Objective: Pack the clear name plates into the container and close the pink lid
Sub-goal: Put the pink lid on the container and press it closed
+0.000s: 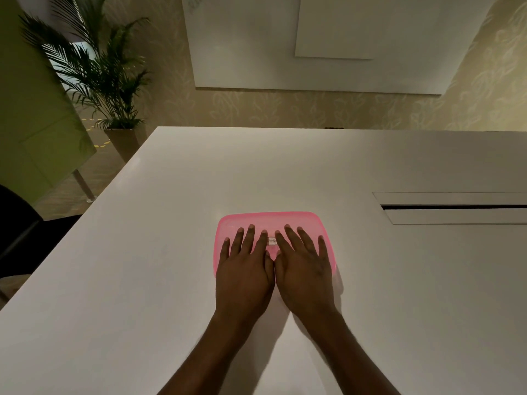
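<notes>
A pink lid (271,220) lies flat over the container in the middle of the white table (171,252). A small round label (272,241) shows at the lid's centre. My left hand (245,269) rests palm down on the lid's left half, fingers spread. My right hand (303,266) lies palm down on the right half, fingers spread, thumbs touching. The container under the lid and any clear name plates are hidden.
A long cable slot with an open flap (453,208) is set into the table at the right. A potted palm (105,81) stands beyond the far left corner. A dark chair (17,223) sits at the left edge.
</notes>
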Tool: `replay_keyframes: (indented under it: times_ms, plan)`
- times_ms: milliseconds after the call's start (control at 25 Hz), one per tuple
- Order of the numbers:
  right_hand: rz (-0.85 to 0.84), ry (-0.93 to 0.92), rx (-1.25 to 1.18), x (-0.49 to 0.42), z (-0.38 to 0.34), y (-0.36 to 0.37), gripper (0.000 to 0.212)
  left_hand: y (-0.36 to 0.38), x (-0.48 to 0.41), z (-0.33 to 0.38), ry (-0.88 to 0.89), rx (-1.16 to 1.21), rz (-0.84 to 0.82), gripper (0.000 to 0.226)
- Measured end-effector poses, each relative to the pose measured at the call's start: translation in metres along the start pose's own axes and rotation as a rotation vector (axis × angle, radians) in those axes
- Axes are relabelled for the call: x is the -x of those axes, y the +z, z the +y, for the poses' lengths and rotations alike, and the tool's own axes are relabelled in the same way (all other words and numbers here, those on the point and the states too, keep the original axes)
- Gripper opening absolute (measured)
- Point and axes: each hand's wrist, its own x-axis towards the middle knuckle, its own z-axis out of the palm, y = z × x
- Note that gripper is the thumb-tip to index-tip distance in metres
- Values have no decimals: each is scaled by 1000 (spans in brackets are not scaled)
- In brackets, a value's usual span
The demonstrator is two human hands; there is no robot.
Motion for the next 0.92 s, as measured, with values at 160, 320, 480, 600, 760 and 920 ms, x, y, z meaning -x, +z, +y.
replay_keyframes:
  times_ms: [160, 320, 480, 600, 760, 920]
  plan:
    - [-1, -7, -5, -36, 7, 9, 52, 11, -34, -6, 10, 1, 16, 62]
    - [-4, -21, 2, -74, 13, 18, 51, 22, -72, -11, 14, 0, 33, 60]
    - [-15, -32, 11, -111, 17, 27, 51, 30, -106, -17, 22, 9, 49, 64]
    - [-10, -31, 9, -132, 20, 34, 50, 35, -127, -21, 36, -8, 54, 61]
    - [25, -39, 5, -152, 21, 40, 47, 37, -146, -23, 45, -25, 62, 51]
    - [145, 0, -89, -160, 21, 44, 33, 33, -144, -19, 50, -16, 197, 32]
